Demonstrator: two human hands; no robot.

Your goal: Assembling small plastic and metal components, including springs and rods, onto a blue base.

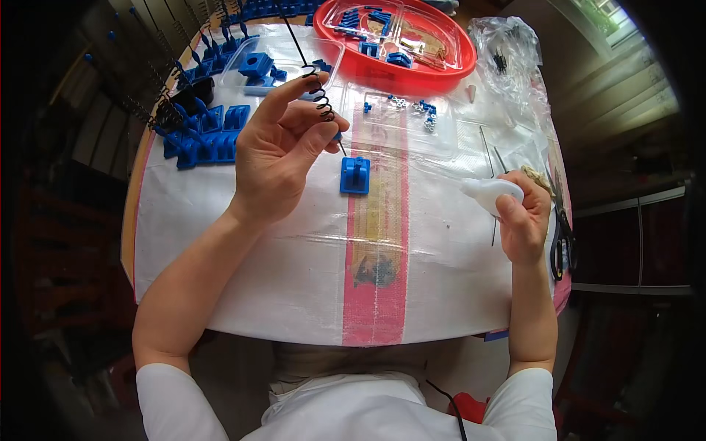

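My left hand [273, 165] pinches a black coiled wire [323, 103], which rises past the fingers as a long thin rod. A bit of blue shows below the fingertips, and a thin tip sticks out toward a blue plastic block [355, 178]. That block stands by itself on the sheet, with a rounded upright part on a square base; whether the tip touches it I cannot tell. My right hand [526, 224] is closed around a small white squeeze bottle [496, 194], its nozzle tilted to the left. Thin metal rods [487, 147] lie near this hand.
Blue assemblies [209, 140] with wires standing up crowd the left side. Behind are a clear tray [331, 55] with blue parts and a red basin [463, 70]. Small blue and white pieces [429, 110] lie farther right. Black scissors [562, 242] rest along the right edge.
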